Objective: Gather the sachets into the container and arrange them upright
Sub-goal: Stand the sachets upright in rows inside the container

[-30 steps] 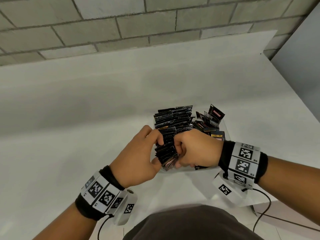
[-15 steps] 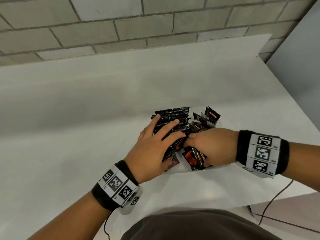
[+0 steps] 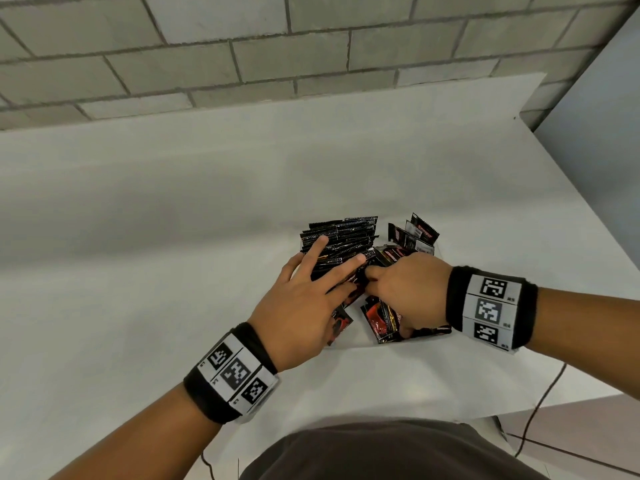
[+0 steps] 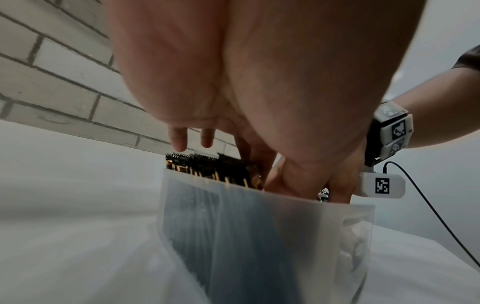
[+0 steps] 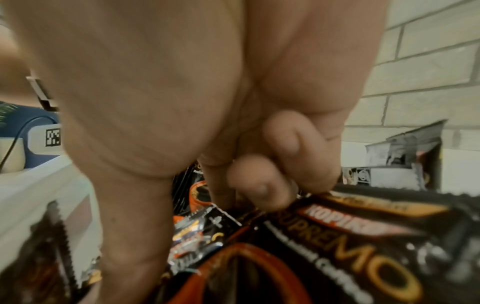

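A translucent plastic container [image 4: 285, 236] stands on the white table and holds black sachets. A tight row of upright sachets [image 3: 349, 230] fills its left side. My left hand [image 3: 325, 268] lies on top of that row with straight, spread fingers [image 4: 179, 142] pressing down. My right hand [image 3: 388, 282] reaches into the container beside it, its fingers [image 5: 259, 181] curled onto the top edge of a black and orange sachet [image 5: 350, 236], thumb down on the other side. Loose tilted sachets [image 3: 379, 318] lie under that hand. A few more sachets [image 3: 415, 235] lean at the back right.
The white table [image 3: 173, 237] runs back to a grey brick wall [image 3: 311, 46]. Its right edge slants close to the container, and its front edge is near my body. A black cable [image 3: 540, 410] hangs from my right wrist over the table's corner.
A second ago both hands gripped a bundle of sachets over the container. The left hand has since flattened onto the upright row, and the right hand has dropped into the container's near right side.
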`<action>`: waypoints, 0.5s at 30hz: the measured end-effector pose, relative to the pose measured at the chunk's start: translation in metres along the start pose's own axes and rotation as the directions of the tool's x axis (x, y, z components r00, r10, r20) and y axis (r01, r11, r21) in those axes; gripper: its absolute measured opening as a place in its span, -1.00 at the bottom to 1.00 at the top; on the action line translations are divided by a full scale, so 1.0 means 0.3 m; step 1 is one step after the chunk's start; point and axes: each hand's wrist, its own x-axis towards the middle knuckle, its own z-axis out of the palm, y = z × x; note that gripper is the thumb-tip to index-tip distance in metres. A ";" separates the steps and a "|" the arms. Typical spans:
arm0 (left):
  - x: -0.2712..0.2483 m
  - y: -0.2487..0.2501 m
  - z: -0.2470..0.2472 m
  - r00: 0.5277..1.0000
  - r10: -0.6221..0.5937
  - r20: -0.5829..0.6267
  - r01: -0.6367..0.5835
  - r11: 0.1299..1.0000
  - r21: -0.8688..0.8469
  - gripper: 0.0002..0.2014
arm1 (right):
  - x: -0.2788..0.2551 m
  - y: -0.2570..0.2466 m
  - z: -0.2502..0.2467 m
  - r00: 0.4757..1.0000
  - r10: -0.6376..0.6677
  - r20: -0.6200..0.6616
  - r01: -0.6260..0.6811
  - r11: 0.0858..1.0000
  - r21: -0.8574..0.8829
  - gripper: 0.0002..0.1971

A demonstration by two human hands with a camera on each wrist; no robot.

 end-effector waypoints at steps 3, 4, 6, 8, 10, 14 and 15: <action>0.002 0.004 0.001 1.000 -0.004 -0.007 0.004 1.000 0.003 -0.39 | 0.002 0.006 -0.008 1.000 -0.014 0.008 0.014 1.000 0.009 -0.23; 0.001 0.006 0.000 1.000 -0.003 -0.012 0.003 1.000 0.001 -0.39 | 0.004 0.007 -0.008 1.000 -0.018 0.003 0.018 1.000 0.015 -0.21; 0.000 0.010 -0.002 1.000 -0.001 -0.022 0.001 1.000 -0.005 -0.38 | 0.011 0.006 -0.010 1.000 -0.021 -0.017 0.022 0.999 0.036 -0.19; -0.003 0.014 -0.003 1.000 -0.007 -0.030 0.007 1.000 -0.023 -0.38 | 0.015 0.006 -0.011 1.000 -0.017 -0.007 0.017 0.998 0.063 -0.17; -0.005 0.018 -0.003 0.999 -0.016 -0.032 0.015 0.999 -0.041 -0.37 | 0.013 0.010 -0.014 1.000 -0.029 0.006 0.029 0.998 0.051 -0.20; -0.008 0.022 -0.006 0.999 -0.017 -0.049 0.015 0.999 -0.052 -0.37 | -0.002 0.024 -0.021 0.996 -0.088 -0.010 0.088 0.996 0.013 -0.37; -0.008 0.022 -0.007 0.999 -0.019 -0.049 0.016 0.998 -0.052 -0.37 | -0.007 0.032 -0.024 0.994 -0.111 -0.024 0.112 0.994 0.022 -0.38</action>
